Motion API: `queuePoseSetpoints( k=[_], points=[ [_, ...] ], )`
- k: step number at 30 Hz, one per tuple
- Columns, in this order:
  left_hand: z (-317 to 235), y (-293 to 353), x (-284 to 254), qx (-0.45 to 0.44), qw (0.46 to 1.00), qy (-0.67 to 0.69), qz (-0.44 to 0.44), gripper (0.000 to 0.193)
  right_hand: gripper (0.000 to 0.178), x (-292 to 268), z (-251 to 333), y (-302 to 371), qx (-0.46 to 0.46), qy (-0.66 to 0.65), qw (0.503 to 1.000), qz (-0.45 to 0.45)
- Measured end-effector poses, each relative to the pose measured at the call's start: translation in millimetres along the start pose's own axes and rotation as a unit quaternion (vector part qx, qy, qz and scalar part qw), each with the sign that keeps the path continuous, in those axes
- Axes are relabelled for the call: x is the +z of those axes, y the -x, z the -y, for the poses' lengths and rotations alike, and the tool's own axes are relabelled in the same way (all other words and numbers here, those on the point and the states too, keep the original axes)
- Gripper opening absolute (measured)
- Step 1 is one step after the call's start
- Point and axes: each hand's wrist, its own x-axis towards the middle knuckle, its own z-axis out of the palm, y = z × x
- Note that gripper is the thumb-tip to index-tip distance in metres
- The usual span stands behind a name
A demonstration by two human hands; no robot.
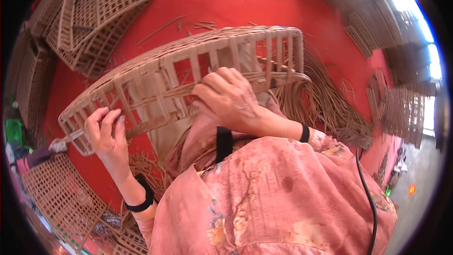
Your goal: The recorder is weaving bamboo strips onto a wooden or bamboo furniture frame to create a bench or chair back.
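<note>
Brown wicker frame (165,60) stretched crosswise, mostly beyond the hands: nearest its left end, the left hand (107,130) was half-curled, apparently unloaded; farther right, the right hand (226,97) curled over its near side, grip hidden.

Tallied: two hands (107,134) (230,98).
Also counted one woven frame (163,59), two black wristbands (147,193) (305,133), one black cable (364,184), one strand bundle (328,101).

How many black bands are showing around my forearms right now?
2. One black band circles the left forearm; the second black band circles the right forearm. Any others under the sleeves would be hidden.
</note>
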Motion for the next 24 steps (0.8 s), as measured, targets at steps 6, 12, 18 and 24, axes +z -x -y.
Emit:
queuePoseSetpoints(
  k=[6,12,18,24],
  points=[
    [2,-1,12,-0.017,1.000,0.014,0.012,0.019,0.014,-13,-21,19,-0.057,-0.047,0.997,-0.004],
    [-2,-5,4,-0.064,0.996,0.036,0.046,0.018,0.011,-91,-71,73,0.209,0.059,0.968,-0.129],
    [-2,-6,7,-0.064,0.997,0.022,0.042,0.017,0.021,-157,-110,122,0.367,-0.008,0.930,0.020],
    [3,-2,12,-0.088,0.994,0.062,0.032,0.015,0.019,-158,-125,123,0.376,-0.053,0.923,0.059]
  ],
)
